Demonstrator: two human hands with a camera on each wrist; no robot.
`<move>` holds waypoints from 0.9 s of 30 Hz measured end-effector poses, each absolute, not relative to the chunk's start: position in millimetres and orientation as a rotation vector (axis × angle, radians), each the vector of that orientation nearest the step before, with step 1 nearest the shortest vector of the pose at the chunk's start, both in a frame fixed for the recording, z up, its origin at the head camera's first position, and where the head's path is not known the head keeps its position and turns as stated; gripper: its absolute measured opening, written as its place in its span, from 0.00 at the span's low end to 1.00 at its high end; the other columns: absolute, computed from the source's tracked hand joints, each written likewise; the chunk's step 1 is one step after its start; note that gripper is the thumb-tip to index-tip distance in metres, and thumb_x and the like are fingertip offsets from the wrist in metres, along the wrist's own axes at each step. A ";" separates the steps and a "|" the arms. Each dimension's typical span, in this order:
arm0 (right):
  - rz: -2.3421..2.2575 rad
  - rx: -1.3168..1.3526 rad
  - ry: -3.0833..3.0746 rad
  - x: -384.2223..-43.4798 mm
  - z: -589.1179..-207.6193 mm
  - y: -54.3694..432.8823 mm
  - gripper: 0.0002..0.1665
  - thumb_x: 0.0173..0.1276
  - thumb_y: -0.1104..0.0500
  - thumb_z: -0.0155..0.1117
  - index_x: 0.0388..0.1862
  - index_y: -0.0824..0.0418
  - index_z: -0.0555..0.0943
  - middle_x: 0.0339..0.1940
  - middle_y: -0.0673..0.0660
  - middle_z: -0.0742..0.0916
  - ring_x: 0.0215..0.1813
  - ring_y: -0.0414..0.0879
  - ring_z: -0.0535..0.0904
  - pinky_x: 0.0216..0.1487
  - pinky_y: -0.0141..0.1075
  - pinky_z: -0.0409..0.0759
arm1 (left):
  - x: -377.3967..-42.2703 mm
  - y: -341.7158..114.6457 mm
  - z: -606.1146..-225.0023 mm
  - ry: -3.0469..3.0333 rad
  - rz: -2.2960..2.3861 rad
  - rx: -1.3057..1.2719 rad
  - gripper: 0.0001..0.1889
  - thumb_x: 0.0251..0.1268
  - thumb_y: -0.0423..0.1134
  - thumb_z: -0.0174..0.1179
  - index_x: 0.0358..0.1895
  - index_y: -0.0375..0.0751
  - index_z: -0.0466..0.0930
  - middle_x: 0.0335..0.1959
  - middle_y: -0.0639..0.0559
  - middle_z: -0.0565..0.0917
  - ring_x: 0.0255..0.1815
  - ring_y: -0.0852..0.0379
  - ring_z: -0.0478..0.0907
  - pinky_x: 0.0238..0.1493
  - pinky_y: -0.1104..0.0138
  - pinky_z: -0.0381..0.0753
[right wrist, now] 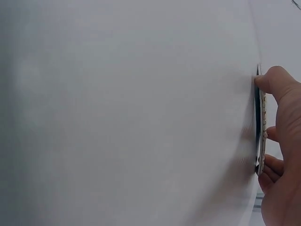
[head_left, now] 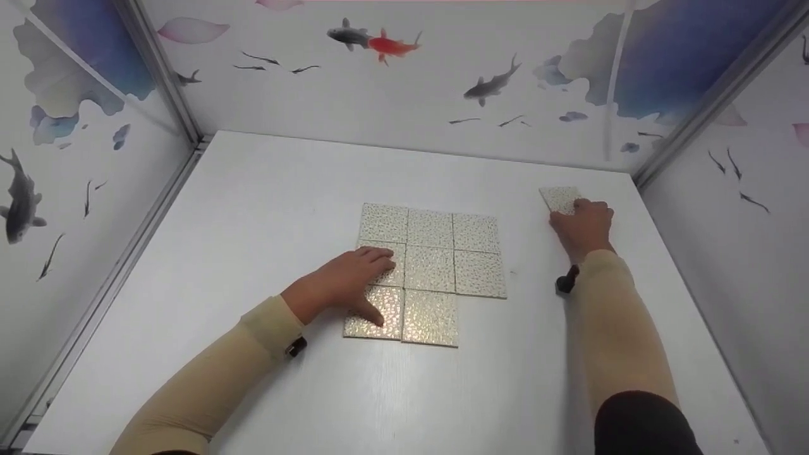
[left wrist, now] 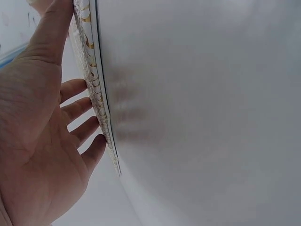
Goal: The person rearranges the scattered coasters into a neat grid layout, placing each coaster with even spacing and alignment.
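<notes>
Several square, cream-and-gold speckled tiles [head_left: 430, 268] lie edge to edge in a block on the white table. The top and middle rows have three tiles each; the bottom row has two, at the left and middle. My left hand [head_left: 344, 278] rests with spread fingers over the block's left column, its thumb on the bottom-left tile [head_left: 374, 305]. Off to the right, my right hand [head_left: 584, 227] grips a separate speckled tile [head_left: 557, 197] by its edges. In the right wrist view, a dark gap shows under this tile [right wrist: 262, 113], between thumb and fingers.
The white table [head_left: 272, 189] stretches around the block on all sides. Behind it stands a white back wall [head_left: 404, 95] with painted fish, and side walls [head_left: 758, 164] rise at left and right. A metal frame rail [head_left: 170, 177] runs along the left edge.
</notes>
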State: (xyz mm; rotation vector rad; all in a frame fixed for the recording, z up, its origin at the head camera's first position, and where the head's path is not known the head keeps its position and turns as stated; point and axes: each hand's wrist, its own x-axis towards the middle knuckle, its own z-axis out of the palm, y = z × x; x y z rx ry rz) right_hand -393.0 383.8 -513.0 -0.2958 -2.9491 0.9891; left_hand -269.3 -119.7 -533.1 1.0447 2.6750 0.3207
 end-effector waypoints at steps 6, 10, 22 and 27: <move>1.049 -0.282 -2.962 -406.9 -536.7 399.1 0.53 0.78 0.41 0.64 0.90 0.67 0.60 0.88 0.73 0.59 0.87 0.71 0.49 0.87 0.66 0.54 | -268.0 -119.6 -529.3 2.661 0.318 1.041 0.65 0.53 0.75 0.79 0.87 0.40 0.62 0.90 0.43 0.58 0.90 0.39 0.54 0.86 0.45 0.63; 0.983 -0.190 -3.054 -424.9 -550.3 414.9 0.57 0.75 0.34 0.71 0.89 0.64 0.63 0.88 0.73 0.57 0.88 0.73 0.49 0.87 0.67 0.54 | -266.6 -119.4 -528.2 2.658 0.327 1.035 0.64 0.53 0.74 0.79 0.87 0.40 0.62 0.90 0.43 0.58 0.90 0.39 0.54 0.85 0.44 0.63; 0.965 0.154 -3.049 -414.0 -535.8 407.4 0.52 0.70 0.40 0.82 0.83 0.65 0.73 0.83 0.74 0.67 0.84 0.74 0.58 0.84 0.69 0.60 | -266.9 -120.1 -528.0 2.657 0.339 1.019 0.65 0.53 0.74 0.79 0.88 0.42 0.61 0.91 0.44 0.57 0.90 0.40 0.53 0.87 0.45 0.61; 0.938 0.282 -3.028 -400.7 -534.4 403.2 0.50 0.71 0.41 0.82 0.82 0.64 0.75 0.83 0.73 0.67 0.83 0.73 0.59 0.83 0.70 0.61 | -267.2 -119.3 -530.0 2.659 0.336 1.030 0.65 0.53 0.75 0.79 0.88 0.42 0.61 0.91 0.44 0.57 0.90 0.40 0.53 0.86 0.45 0.61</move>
